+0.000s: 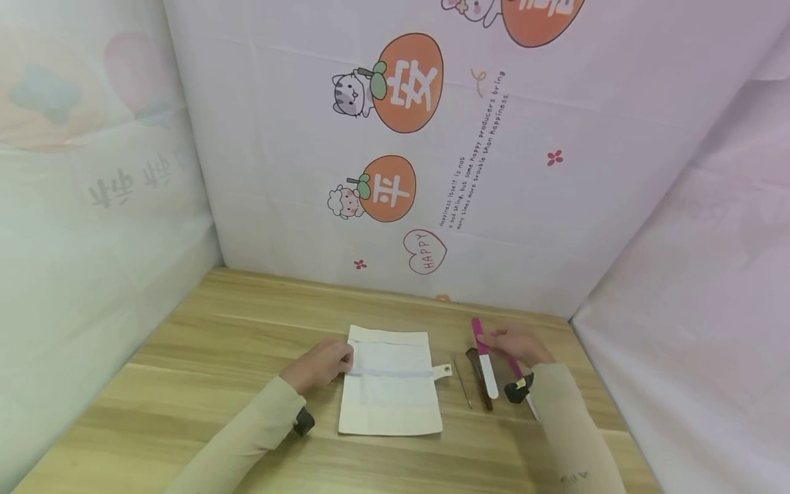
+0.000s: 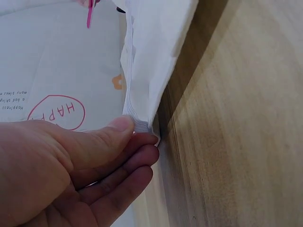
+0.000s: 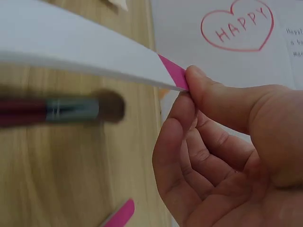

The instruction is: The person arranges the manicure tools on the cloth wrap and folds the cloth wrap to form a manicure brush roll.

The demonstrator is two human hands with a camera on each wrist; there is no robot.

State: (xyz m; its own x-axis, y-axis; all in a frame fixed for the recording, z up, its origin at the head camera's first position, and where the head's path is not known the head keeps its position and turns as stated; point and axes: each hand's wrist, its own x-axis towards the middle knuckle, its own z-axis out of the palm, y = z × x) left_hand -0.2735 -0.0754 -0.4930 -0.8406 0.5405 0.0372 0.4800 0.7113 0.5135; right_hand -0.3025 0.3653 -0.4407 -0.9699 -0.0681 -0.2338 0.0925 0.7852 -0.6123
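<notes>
A white fabric case [image 1: 395,408] lies spread flat on the table, an elastic band [image 1: 391,373] running across its middle. At its left edge my left hand [image 1: 321,363] pinches the case and the band's end between thumb and index finger; the left wrist view shows that edge lifted a little. My right hand [image 1: 517,342] holds a pink and white nail file [image 1: 488,374] by its pink part, above the table. Below the file is a makeup brush [image 3: 111,106] with a dark red handle. A second nail file [image 3: 122,215] lies partly hidden under the right wrist.
Between the case and the brush lies a thin metal tool [image 1: 463,384]. A tab with a snap button [image 1: 447,370] sticks out from the case's right side. Printed white cloth [image 1: 296,171] hangs behind the wooden table [image 1: 247,329] and along both sides.
</notes>
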